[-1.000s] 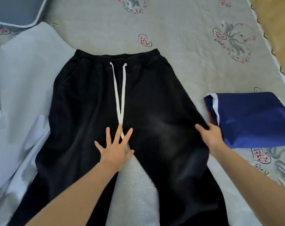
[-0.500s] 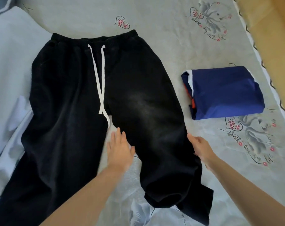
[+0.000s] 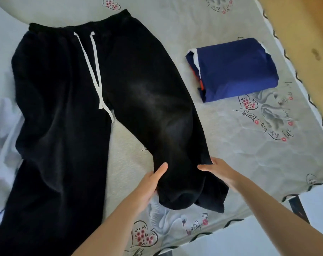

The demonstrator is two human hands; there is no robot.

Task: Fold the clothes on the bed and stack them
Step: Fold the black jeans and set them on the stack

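Black trousers [image 3: 68,111] lie spread face up on the bed [image 3: 231,145], waistband toward the far end and white drawstring [image 3: 96,71] trailing down the middle. In the one head view, both hands have left the places they pressed a second ago: the left hand [image 3: 149,183] was flat at the crotch and the right hand [image 3: 219,172] sat on the outer seam at thigh height. Now both are down at the lower end of the right leg, the left with its thumb over the inner edge and its fingers hidden under the cloth, the right with its fingers on the outer edge. The hem has bunched and lifted between them, so smoothing looks finished and the first fold is probably starting, most likely this leg carried over onto the other.

The trousers' long axis runs from the far waistband toward the near edge of the bed, with the legs splayed; the gripped leg slants to the right. A folded blue garment [image 3: 234,69] sits well apart on the right, the start of the stack. Pale cloth [image 3: 3,126] lies under the left leg.
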